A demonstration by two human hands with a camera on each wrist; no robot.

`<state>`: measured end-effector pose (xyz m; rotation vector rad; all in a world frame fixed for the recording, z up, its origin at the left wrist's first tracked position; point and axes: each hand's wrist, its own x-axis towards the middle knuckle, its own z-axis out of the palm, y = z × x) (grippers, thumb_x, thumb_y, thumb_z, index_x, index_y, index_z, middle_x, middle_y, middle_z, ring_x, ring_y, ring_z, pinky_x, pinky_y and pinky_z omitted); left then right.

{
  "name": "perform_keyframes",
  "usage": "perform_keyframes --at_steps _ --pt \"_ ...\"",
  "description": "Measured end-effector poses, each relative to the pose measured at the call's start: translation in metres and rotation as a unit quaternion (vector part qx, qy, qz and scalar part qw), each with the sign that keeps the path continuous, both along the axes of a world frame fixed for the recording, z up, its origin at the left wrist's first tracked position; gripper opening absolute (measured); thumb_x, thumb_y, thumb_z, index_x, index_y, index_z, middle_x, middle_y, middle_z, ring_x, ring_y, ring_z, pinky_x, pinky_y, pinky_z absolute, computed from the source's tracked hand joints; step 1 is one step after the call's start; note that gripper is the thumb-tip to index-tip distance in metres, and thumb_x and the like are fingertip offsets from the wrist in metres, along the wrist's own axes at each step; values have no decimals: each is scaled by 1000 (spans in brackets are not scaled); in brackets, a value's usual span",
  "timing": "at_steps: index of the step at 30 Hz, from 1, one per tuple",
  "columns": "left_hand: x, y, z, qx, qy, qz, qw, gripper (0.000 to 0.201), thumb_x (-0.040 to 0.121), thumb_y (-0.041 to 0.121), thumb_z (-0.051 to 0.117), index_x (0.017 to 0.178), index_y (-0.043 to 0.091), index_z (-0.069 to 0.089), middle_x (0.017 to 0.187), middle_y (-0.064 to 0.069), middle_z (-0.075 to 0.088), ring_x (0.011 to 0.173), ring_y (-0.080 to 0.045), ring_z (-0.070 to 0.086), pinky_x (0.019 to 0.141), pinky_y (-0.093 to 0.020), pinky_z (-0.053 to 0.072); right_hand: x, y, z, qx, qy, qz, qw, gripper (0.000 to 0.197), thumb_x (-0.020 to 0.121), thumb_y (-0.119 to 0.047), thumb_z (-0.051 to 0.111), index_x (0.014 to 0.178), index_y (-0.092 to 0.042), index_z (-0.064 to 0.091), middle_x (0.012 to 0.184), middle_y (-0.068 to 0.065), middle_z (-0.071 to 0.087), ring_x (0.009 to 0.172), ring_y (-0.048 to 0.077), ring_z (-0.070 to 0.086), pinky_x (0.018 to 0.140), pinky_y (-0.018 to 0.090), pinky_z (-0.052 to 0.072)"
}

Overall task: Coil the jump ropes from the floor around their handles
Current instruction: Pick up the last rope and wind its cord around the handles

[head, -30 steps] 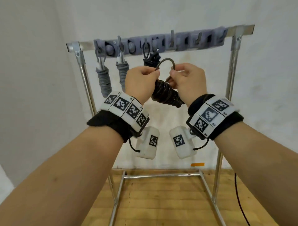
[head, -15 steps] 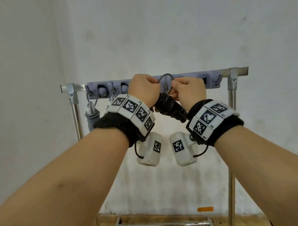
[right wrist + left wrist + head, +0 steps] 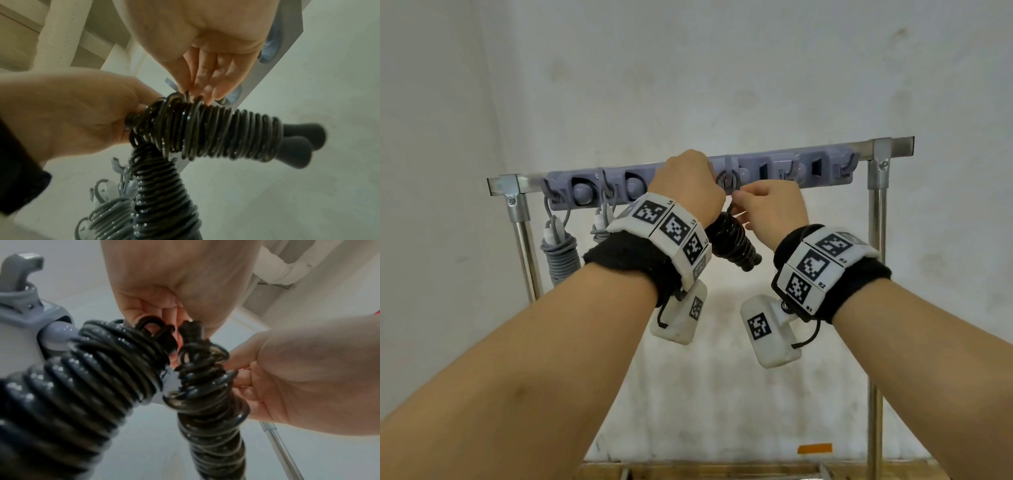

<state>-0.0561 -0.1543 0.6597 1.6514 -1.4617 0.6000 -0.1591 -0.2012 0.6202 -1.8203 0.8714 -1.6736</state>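
Note:
A black jump rope (image 3: 732, 246), coiled tight round its two handles, hangs tilted between my hands just under the rack's hook bar (image 3: 808, 171). My left hand (image 3: 688, 185) grips its top end, shown also in the right wrist view as left hand (image 3: 82, 113) on the coil (image 3: 216, 133). My right hand (image 3: 767, 205) pinches the cord below a small loop (image 3: 719, 180) that sits around a hook. In the left wrist view the held coil (image 3: 209, 394) lies against my right hand (image 3: 298, 378). The handle ends (image 3: 298, 142) stick out free.
A second black coiled rope (image 3: 160, 186) hangs beside the held one, hidden behind my left wrist in the head view. Two grey coiled ropes (image 3: 560, 253) hang from hooks at the left. Steel posts (image 3: 875, 240) carry the rail; several hooks to the right are bare.
Both hands lifted the black coil from chest height up to the hook bar. Its loop, held free between the fingers before, now sits around a hook.

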Motion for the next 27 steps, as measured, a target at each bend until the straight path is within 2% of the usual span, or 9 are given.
perform_keyframes --at_steps 3,6,8,10,12,16,21,24,27 --pt "0 8 -6 -30 -34 -9 999 17 85 18 54 92 16 70 88 -2 69 77 -22 61 55 -27 41 -1 9 -2 -12 1 -6 1000 15 85 -11 58 76 -13 69 81 7 69 82 27 66 80 40 54" --pt "3 25 -21 -99 -74 -59 991 19 89 25 53 98 20 68 95 2 66 93 -21 59 78 -32 42 -5 20 -15 -53 -42 -60 996 17 88 -15 56 101 -15 67 97 -1 66 87 12 60 77 20 46" --pt "7 41 -40 -154 -97 -104 978 19 88 23 54 100 19 69 99 2 63 99 -21 54 84 -33 35 -8 32 -31 -75 -60 -80 992 14 88 -16 56 99 -18 65 95 -3 63 79 3 55 65 5 39" --pt "12 57 -66 -186 -98 -153 966 19 86 17 57 100 13 69 95 -1 61 96 -23 53 85 -34 37 -10 46 -54 -79 -51 -76 993 7 88 -15 56 88 -19 63 86 -5 62 71 0 53 60 2 39" --pt "17 75 -99 -178 -85 -187 962 18 85 12 58 99 9 68 87 -2 58 86 -20 53 79 -28 39 -10 60 -85 -79 -22 -66 994 9 87 -15 57 81 -21 61 78 -9 61 68 1 53 61 5 40" --pt "33 109 -176 -79 -49 -210 973 17 83 11 59 98 11 67 77 7 52 67 -7 47 65 -21 40 -7 87 -158 -71 60 -27 995 8 84 -16 59 78 -22 62 70 -13 59 65 4 53 62 10 41" --pt "70 144 -302 119 4 -198 973 16 81 18 58 94 15 68 71 8 59 63 -11 54 62 -30 48 5 110 -267 9 208 51 977 12 82 -16 60 73 -23 62 66 -9 59 60 2 51 58 10 41" --pt "92 154 -376 261 6 -176 949 18 81 27 55 92 18 68 71 10 59 65 -12 55 65 -34 51 13 115 -334 89 328 110 934 10 84 -21 60 74 -21 64 65 -13 57 61 4 52 61 19 41" --pt "107 156 -441 386 -10 -145 911 14 82 32 61 92 23 66 69 16 53 68 -11 54 61 -29 48 23 118 -398 149 467 158 857 13 86 -32 57 77 -25 62 69 -15 56 69 9 54 63 26 42"
